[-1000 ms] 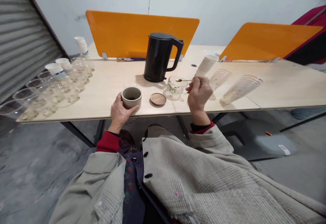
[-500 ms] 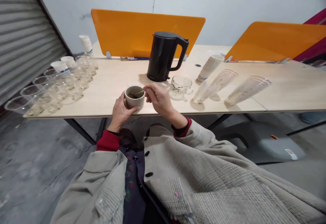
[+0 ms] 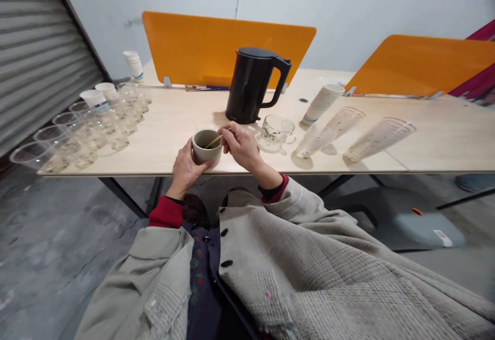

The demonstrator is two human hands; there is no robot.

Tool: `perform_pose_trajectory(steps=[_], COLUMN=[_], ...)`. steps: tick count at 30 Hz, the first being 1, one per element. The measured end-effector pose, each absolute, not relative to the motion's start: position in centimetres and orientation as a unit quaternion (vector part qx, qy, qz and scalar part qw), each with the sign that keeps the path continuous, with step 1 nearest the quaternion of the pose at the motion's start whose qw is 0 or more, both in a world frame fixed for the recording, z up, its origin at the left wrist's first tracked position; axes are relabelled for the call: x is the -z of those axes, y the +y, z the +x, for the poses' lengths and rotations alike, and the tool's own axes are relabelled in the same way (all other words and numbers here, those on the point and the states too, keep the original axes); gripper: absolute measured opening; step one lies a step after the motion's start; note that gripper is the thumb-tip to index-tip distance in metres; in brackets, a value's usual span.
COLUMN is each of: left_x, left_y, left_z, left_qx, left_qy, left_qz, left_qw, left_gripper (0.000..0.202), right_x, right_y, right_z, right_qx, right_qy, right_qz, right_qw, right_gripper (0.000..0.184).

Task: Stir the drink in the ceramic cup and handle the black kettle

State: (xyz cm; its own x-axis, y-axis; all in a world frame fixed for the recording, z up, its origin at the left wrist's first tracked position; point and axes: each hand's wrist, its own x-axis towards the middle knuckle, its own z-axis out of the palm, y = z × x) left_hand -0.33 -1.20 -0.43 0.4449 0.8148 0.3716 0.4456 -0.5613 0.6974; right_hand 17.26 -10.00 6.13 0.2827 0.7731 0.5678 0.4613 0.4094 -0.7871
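Note:
My left hand [image 3: 186, 163] is wrapped round a small beige cup [image 3: 207, 148] that stands near the front edge of the light wooden table [image 3: 170, 123]. My right hand [image 3: 240, 145] pinches a thin gold spoon [image 3: 214, 140] whose bowl dips into that cup. Just right of my right hand sits a glass mug [image 3: 276, 129] with dark bits in the bottom. A black electric kettle [image 3: 253, 85] stands behind the cup.
Several clear plastic cups [image 3: 73, 139] and paper cups [image 3: 101, 94] crowd the table's left end. Stacks of cups [image 3: 332, 126] lie on their sides to the right. Orange dividers [image 3: 216, 46] stand at the back. A roller shutter [image 3: 34, 56] is on the left.
My right hand carried the spoon from over the glass mug leftward to the beige cup and now dips it inside. The wooden lid beside the cup is now hidden behind my hand.

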Motion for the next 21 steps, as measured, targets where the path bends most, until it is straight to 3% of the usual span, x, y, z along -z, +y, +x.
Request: perform_pose_trajectory(steps=[7,15,21], left_x=[0.5,0.7,0.6], left_y=[-1.4,-1.2,-1.3], left_z=[-0.3,-0.3,-0.3], left_qx=[-0.365,-0.364,-0.361], left_qy=[0.388,0.388,0.392], left_qz=[0.807,0.809,0.806], left_qw=[0.256,0.252,0.258], left_gripper=[0.1,0.101,0.101], right_x=[-6.4,-5.8,-6.2], right_y=[-10.4,-10.7,-10.2], right_z=[19.3,20.6,20.8], right_qx=[-0.229,-0.249,-0.19], right_qy=[-0.42,-0.393,-0.403], right_qz=[-0.498,-0.488,-0.474], right_qw=[0.723,0.739,0.76], right_gripper=[0.038,0.038,0.04])
